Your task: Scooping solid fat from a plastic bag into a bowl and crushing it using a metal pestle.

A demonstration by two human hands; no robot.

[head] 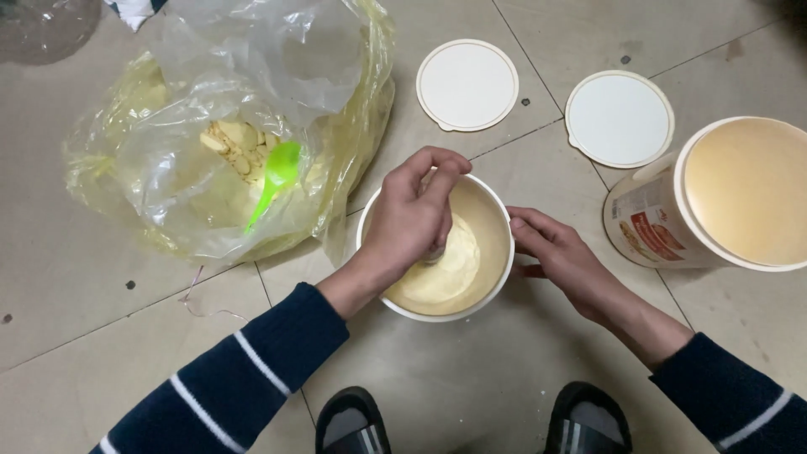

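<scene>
Starting left of the white tub (496,286), a crinkled plastic bag (168,168) of pale yellow chips holds a green scoop (276,178); it looks soft and floppy. The left hand (412,214) reaches into the tub from above, fingers bunched around something I cannot make out. The tub on the tiled floor (471,387), part full of pale powder, probably feels light and rigid, best gripped at the rim. The right hand (559,256) steadies the tub's right wall, fingers curled against it. Beyond the tub lie two round lids (467,84); right of it a second tub (723,197) is cut off.
</scene>
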